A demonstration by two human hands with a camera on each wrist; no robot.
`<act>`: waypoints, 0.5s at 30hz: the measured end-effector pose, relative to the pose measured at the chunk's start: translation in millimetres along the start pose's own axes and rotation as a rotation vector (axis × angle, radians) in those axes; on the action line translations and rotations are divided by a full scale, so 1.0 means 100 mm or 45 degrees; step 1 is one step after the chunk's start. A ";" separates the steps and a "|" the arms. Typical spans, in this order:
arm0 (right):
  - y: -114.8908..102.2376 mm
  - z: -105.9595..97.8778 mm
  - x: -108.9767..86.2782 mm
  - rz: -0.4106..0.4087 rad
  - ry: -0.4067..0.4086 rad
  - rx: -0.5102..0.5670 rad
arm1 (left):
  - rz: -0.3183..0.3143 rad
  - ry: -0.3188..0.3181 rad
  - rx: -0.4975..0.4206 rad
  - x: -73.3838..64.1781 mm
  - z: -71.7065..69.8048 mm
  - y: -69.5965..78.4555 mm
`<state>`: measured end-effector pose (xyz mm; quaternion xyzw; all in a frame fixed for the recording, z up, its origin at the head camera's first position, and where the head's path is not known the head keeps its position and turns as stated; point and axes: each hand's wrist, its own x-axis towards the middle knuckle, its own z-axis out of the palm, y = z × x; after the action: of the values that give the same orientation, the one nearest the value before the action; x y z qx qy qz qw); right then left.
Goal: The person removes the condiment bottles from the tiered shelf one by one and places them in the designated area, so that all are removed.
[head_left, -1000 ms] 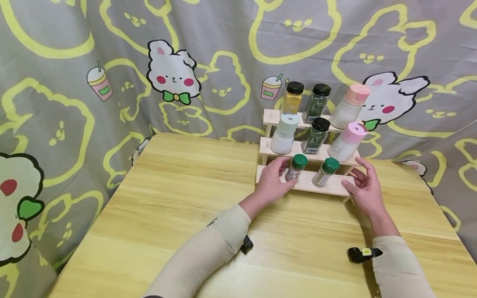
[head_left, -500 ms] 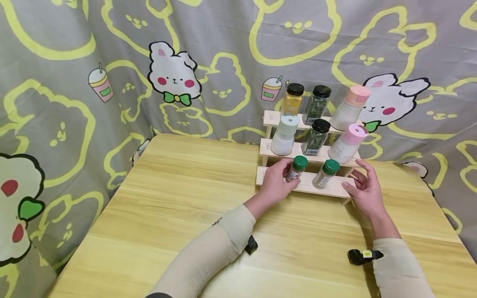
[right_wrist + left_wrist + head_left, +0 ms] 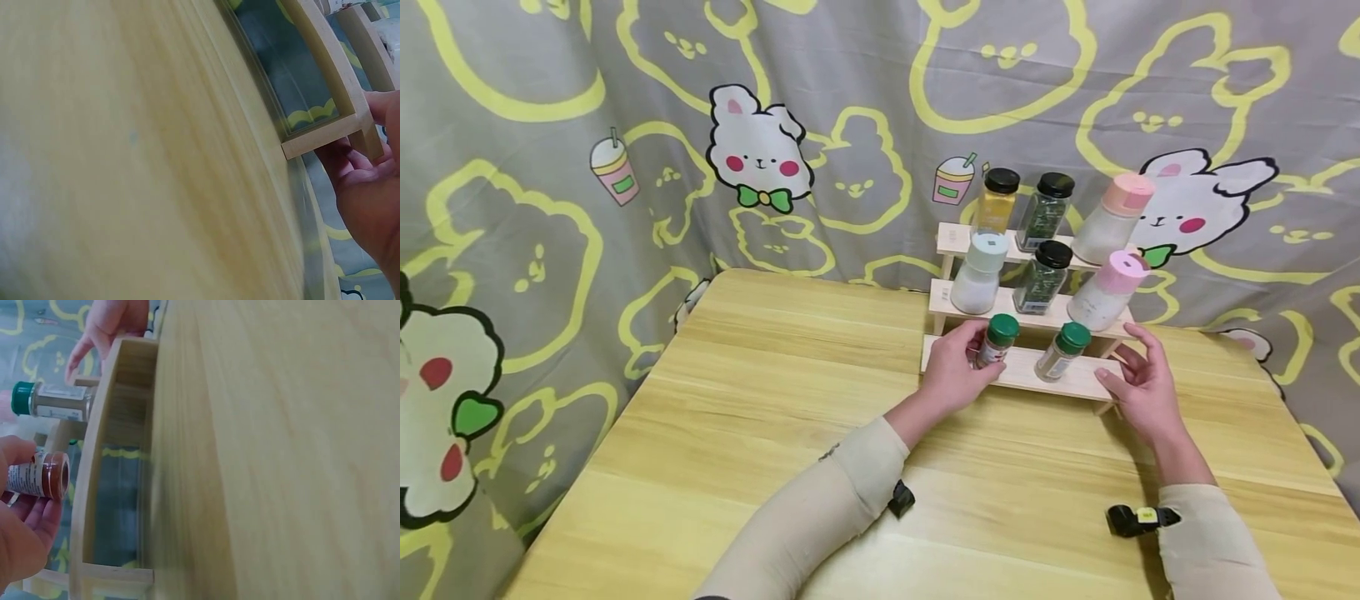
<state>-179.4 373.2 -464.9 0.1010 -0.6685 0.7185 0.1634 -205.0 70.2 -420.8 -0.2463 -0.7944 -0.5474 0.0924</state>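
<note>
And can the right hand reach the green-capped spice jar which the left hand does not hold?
Probably yes: the right hand is at the right end of the lowest shelf, with nothing between it and that green-capped spice jar.

A grey curtain (image 3: pixel 865 75) hangs across the top of the frame and down its left side, looped with yellow animal outlines. I see a printed white rabbit (image 3: pixel 760 148) left of upper centre, a pink drink cup (image 3: pixel 616 175) printed to its left, another rabbit (image 3: pixel 1217 204) at upper right. A wood-grain table (image 3: pixel 760 358) spans the lower middle.
</note>
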 end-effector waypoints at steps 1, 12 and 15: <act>0.00 0.00 0.00 0.002 0.000 -0.005 | -0.005 0.003 -0.001 -0.01 -0.01 0.01; 0.00 -0.01 0.01 0.007 -0.010 -0.021 | -0.032 0.058 -0.036 -0.08 -0.25 0.09; 0.00 -0.01 0.00 0.009 -0.009 -0.009 | -0.016 0.081 -0.008 -0.10 -0.34 0.10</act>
<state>-179.5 374.2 -465.1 0.1007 -0.6720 0.7163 0.1588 -195.3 39.1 -404.3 -0.2239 -0.7910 -0.5579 0.1134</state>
